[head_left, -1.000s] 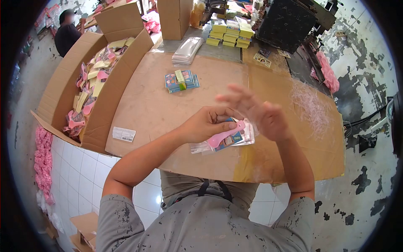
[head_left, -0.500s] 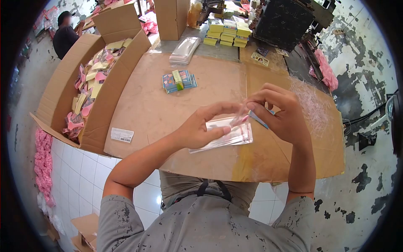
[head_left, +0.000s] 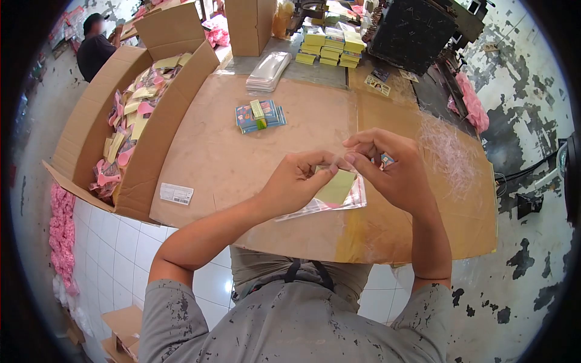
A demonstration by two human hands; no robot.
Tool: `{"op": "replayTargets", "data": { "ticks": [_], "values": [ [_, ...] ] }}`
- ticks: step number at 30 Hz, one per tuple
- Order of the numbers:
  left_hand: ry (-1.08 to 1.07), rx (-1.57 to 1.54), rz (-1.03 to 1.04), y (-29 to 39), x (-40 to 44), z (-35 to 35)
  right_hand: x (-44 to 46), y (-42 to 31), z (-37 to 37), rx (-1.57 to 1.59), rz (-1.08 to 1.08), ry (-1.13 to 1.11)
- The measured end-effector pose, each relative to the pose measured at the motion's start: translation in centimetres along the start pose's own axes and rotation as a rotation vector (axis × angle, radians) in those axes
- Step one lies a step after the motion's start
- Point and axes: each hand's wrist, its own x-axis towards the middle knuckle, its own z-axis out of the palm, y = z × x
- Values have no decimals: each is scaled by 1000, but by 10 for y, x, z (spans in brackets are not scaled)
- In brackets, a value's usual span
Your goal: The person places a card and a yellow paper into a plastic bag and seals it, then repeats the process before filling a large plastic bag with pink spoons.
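My left hand (head_left: 296, 181) pinches the top of a clear plastic bag with a pale yellow-green card (head_left: 336, 189) in it. A bit of pink shows at the bag's lower end. My right hand (head_left: 387, 169) is curled, its thumb tip beside the bag's top edge and my left fingertips. Part of a small blue printed card (head_left: 387, 160) shows within the right hand's fingers; most of it is hidden. Beneath the hands, flat clear plastic bags (head_left: 296, 213) lie on the cardboard-covered table (head_left: 212, 139).
A large carton (head_left: 142, 178) of packed bags with pink spoons stands left. Banded blue cards (head_left: 245, 118), clear sleeves (head_left: 267, 72) and yellow-edged card stacks (head_left: 330, 45) lie farther back. Plastic shreds (head_left: 451, 157) are at right. Another person (head_left: 94, 51) sits far left.
The yellow-green card in the bag now shows below my left fingers, hanging between the hands. My right hand has shifted slightly left and down, its fingertips closer to my left hand's.
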Motion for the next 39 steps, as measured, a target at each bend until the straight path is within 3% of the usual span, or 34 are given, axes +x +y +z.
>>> {"op": "replayTargets", "data": {
  "ticks": [2,5,8,15,20,23,26,28,30,32,35,39],
  "values": [
    [-4,-44,-58,-8,2,-2,2,5,1,0,20,18],
    [38,-174,-88,-5,1,-1,8,13,13,-150,-231,298],
    [53,-113,-72,6,-1,-2,7,12,12,-526,-490,272],
    [101,352,163,-11,-7,1,8,8,28,-801,-576,234],
    [65,519,199,-3,-6,2,5,16,36,-911,-591,191],
    [8,543,159,5,-5,0,12,25,31,-838,-455,283],
    [9,303,24,0,-4,-2,17,42,-3,-524,-199,315],
    [22,99,-67,-1,-4,-4,5,64,-41,212,152,82],
    [18,-57,-136,6,0,-9,-21,75,-90,633,325,41],
    [32,-68,-142,-2,3,-14,-44,116,-145,958,165,-101],
    [25,-54,-128,-2,2,-13,-78,175,-189,474,473,271],
    [18,-110,-138,-2,3,-9,-117,202,-188,-633,353,358]
  ]
}}
